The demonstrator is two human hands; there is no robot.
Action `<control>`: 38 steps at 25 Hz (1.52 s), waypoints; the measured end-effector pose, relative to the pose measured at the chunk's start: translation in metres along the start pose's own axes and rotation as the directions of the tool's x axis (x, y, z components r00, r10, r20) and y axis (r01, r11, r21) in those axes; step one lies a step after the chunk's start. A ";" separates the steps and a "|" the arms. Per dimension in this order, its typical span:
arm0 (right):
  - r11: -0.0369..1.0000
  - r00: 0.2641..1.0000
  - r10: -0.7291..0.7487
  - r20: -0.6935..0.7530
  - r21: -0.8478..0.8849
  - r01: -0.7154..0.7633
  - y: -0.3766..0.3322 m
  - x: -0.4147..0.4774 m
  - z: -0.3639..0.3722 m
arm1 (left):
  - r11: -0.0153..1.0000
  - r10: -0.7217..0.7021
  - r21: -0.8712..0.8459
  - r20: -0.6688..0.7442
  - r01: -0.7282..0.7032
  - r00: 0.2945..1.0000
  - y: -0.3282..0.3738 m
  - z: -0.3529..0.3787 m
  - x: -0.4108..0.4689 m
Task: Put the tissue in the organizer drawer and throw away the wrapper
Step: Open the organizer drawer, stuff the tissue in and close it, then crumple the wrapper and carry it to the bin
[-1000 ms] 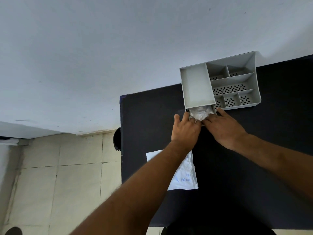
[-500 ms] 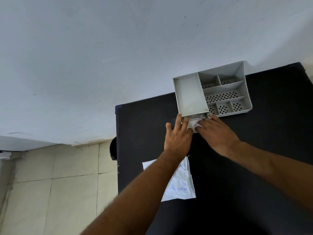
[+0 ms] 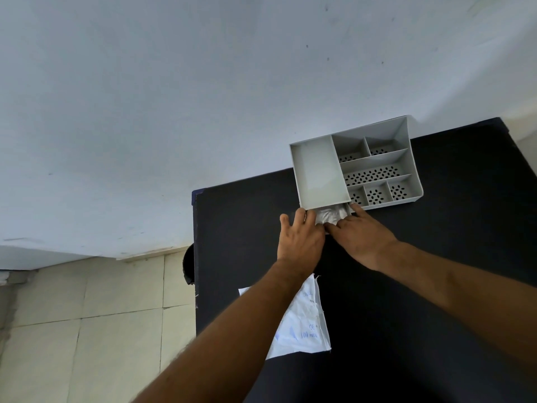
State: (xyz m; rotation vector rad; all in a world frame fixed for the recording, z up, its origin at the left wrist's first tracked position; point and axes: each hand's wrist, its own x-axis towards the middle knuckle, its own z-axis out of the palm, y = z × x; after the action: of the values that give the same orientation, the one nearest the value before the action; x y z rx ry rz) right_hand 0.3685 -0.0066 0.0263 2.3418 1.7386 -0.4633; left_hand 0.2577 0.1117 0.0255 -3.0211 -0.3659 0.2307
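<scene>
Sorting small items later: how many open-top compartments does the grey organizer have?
7 on the organizer: one large at left, two at the back, one long in the middle, three along the front. The leftmost front one is partly hidden.

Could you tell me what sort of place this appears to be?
Probably a plain room with a work table rather than a kitchen or shop: a black table against a bare pale wall, a grey desk organizer on it, and beige floor tiles.

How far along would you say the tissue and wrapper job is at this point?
Done: the tissue sits in the open drawer of the organizer. In hand: the left hand and right hand are both at the drawer front, pressing on the tissue. Left: closing the drawer and binning the wrapper, which lies on the table.
</scene>
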 end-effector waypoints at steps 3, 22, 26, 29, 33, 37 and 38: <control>0.995 0.980 0.023 -0.196 0.095 -0.005 0.008 -0.003 0.003 | 0.996 -0.037 -0.082 -0.100 0.029 0.994 -0.007 0.001 0.004; 0.964 0.944 0.242 -0.225 0.170 -0.207 0.015 0.027 0.006 | 0.992 -0.060 -0.104 0.168 0.078 0.984 -0.024 -0.009 0.030; 0.960 0.941 0.244 -0.235 0.196 -0.200 0.003 0.017 0.009 | 0.952 -0.113 -0.272 0.126 0.144 0.986 -0.018 0.003 0.003; 0.951 0.942 0.255 -0.217 0.234 -0.204 -0.019 -0.001 0.014 | 0.920 -0.120 -0.355 0.142 0.163 0.983 -0.010 0.005 -0.024; 0.960 0.966 0.173 -0.192 0.254 -0.121 -0.059 -0.020 0.020 | 0.868 -0.205 -0.421 0.178 0.263 0.962 -0.012 0.012 -0.062; 0.947 1.000 -0.023 0.012 0.320 0.018 -0.100 -0.019 0.022 | 0.792 -0.392 -0.361 0.320 0.493 0.863 -0.033 0.036 -0.110; 0.951 0.994 -0.081 0.076 0.303 0.055 -0.111 -0.015 0.024 | 0.759 -0.448 -0.320 0.376 0.567 0.811 -0.037 0.041 -0.124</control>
State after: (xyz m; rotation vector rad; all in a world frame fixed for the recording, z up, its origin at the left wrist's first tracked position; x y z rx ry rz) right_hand 0.2550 0.0047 0.0132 2.4179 1.8231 -0.8868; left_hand 0.1235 0.1202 0.0063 -3.1127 -1.4243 0.5992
